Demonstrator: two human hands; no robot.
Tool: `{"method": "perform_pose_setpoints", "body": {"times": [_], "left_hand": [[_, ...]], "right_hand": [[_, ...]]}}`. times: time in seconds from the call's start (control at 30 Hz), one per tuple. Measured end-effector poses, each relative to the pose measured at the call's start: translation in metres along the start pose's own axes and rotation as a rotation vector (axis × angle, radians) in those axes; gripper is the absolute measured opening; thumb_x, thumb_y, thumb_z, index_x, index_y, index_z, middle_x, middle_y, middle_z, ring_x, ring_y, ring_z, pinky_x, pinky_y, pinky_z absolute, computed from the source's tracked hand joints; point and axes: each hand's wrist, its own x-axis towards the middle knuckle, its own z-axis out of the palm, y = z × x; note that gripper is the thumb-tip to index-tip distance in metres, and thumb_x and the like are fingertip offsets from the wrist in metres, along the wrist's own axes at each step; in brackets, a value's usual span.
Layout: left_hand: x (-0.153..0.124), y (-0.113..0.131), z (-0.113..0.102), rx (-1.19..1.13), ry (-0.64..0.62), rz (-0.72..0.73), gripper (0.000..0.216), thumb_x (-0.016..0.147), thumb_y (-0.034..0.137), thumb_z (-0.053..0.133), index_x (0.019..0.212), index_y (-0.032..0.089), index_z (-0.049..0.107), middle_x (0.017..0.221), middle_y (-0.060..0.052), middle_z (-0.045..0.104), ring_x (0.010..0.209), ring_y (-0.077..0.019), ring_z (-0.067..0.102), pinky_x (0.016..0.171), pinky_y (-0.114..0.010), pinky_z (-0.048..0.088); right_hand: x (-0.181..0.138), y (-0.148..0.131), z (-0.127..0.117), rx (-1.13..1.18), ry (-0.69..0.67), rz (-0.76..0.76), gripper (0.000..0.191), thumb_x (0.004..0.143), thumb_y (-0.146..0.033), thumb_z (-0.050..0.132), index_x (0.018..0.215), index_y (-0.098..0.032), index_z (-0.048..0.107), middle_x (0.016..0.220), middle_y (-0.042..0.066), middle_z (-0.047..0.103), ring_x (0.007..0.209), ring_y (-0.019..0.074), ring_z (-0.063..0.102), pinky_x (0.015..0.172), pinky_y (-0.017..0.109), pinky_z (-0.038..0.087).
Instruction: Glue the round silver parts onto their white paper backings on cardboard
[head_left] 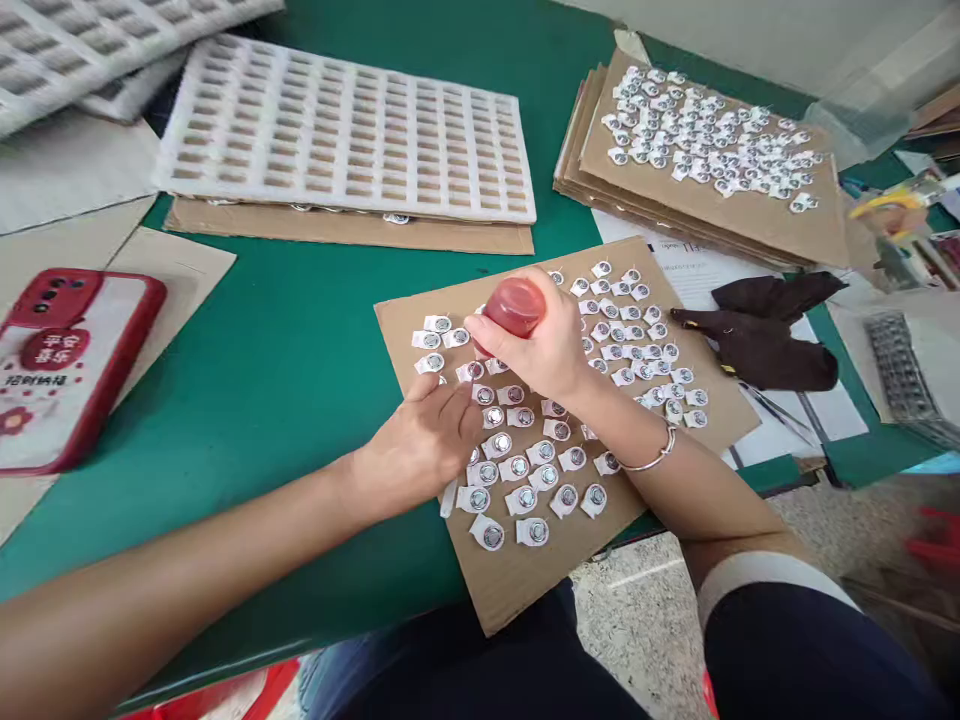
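Bottle (517, 306) is translucent red, round end up; right hand's (551, 345) fingers grasp it. Left hand's (416, 440) fingers curl, hold unclear.

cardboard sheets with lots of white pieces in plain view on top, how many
2: the near sheet, below the red container, and the upper-right sheet. Another cardboard sheet lies under the white tray, a few pieces peeking out; more may be hidden.
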Motion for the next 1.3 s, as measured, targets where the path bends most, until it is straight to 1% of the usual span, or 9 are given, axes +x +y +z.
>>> {"method": "perform_pose_setpoints", "body": {"times": [0.17, 0.37, 0.53, 0.7, 0.87, 0.97, 1.03, 1.2, 1.3], "left_hand": [[0.001, -0.002, -0.005, -0.001, -0.03, 0.015, 0.024, 0.086, 0.002, 0.038, 0.072, 0.012, 0.055, 0.074, -0.009, 0.059, 0.076, -0.0224, 0.055, 0.068, -0.037, 0.045], [0.002, -0.003, -0.004, -0.036, 0.015, 0.022, 0.019, 0.084, 0.002, 0.041, 0.072, 0.011, 0.053, 0.072, -0.011, 0.058, 0.072, -0.0232, 0.055, 0.066, -0.038, 0.045], [0.002, -0.004, -0.002, -0.09, 0.005, -0.008, 0.017, 0.083, 0.003, 0.043, 0.072, 0.011, 0.052, 0.072, -0.01, 0.057, 0.072, -0.0226, 0.054, 0.065, -0.038, 0.043], [0.001, -0.011, -0.004, -0.249, 0.002, -0.062, 0.018, 0.082, 0.003, 0.043, 0.068, 0.013, 0.049, 0.066, -0.006, 0.053, 0.063, -0.0185, 0.05, 0.065, -0.037, 0.041], [0.001, -0.021, -0.01, -0.504, 0.015, -0.124, 0.01, 0.081, 0.007, 0.045, 0.082, 0.012, 0.054, 0.075, -0.008, 0.059, 0.071, -0.0207, 0.056, 0.069, -0.038, 0.042], [0.002, -0.026, -0.014, -0.584, -0.018, -0.154, 0.013, 0.084, 0.01, 0.043, 0.088, 0.012, 0.056, 0.075, -0.007, 0.059, 0.071, -0.0209, 0.057, 0.068, -0.037, 0.043], [0.003, -0.028, -0.017, -0.623, -0.043, -0.165, 0.015, 0.086, 0.011, 0.042, 0.09, 0.013, 0.056, 0.073, -0.006, 0.059, 0.071, -0.0205, 0.057, 0.067, -0.036, 0.043], [0.001, -0.029, -0.017, -0.627, -0.041, -0.169, 0.016, 0.088, 0.013, 0.04, 0.093, 0.012, 0.056, 0.075, -0.007, 0.06, 0.073, -0.0212, 0.058, 0.069, -0.038, 0.042], [0.001, -0.029, -0.015, -0.619, -0.038, -0.174, 0.015, 0.088, 0.013, 0.041, 0.092, 0.012, 0.056, 0.075, -0.007, 0.06, 0.072, -0.0204, 0.057, 0.07, -0.038, 0.042]], "right_hand": [[0.0, 0.003, -0.002, -0.034, -0.007, -0.002, 0.035, 0.073, -0.049, 0.066, 0.087, -0.021, 0.049, 0.072, -0.003, 0.059, 0.063, 0.0138, 0.057, 0.061, 0.031, 0.049], [0.0, 0.0, -0.003, -0.068, -0.019, -0.011, 0.036, 0.074, -0.052, 0.064, 0.086, -0.021, 0.048, 0.073, -0.002, 0.059, 0.064, 0.0143, 0.056, 0.062, 0.032, 0.049], [0.0, -0.001, -0.002, -0.08, -0.017, -0.033, 0.036, 0.073, -0.051, 0.065, 0.085, -0.022, 0.048, 0.072, -0.002, 0.059, 0.064, 0.0148, 0.056, 0.063, 0.033, 0.049], [0.002, -0.004, -0.002, -0.067, -0.035, -0.026, 0.035, 0.072, -0.048, 0.067, 0.086, -0.021, 0.048, 0.072, -0.002, 0.061, 0.065, 0.0151, 0.058, 0.066, 0.034, 0.05], [0.006, -0.011, -0.02, 0.033, -0.049, 0.045, 0.035, 0.072, -0.047, 0.066, 0.089, -0.022, 0.049, 0.077, -0.002, 0.061, 0.069, 0.0147, 0.06, 0.069, 0.034, 0.053], [-0.001, -0.013, -0.033, 0.127, -0.004, 0.111, 0.039, 0.07, -0.044, 0.069, 0.096, -0.023, 0.05, 0.087, 0.0, 0.062, 0.074, 0.0148, 0.062, 0.069, 0.033, 0.055], [-0.012, -0.012, -0.036, 0.18, 0.027, 0.166, 0.04, 0.069, -0.042, 0.07, 0.099, -0.022, 0.051, 0.091, 0.001, 0.063, 0.076, 0.0155, 0.063, 0.068, 0.032, 0.056], [-0.032, -0.01, -0.031, 0.224, 0.103, 0.208, 0.022, 0.071, -0.032, 0.069, 0.086, -0.021, 0.057, 0.084, 0.002, 0.065, 0.076, 0.0163, 0.065, 0.07, 0.033, 0.056], [-0.034, -0.008, -0.028, 0.231, 0.094, 0.195, 0.021, 0.071, -0.032, 0.069, 0.085, -0.02, 0.059, 0.083, 0.002, 0.065, 0.075, 0.0162, 0.064, 0.069, 0.033, 0.056]]}}
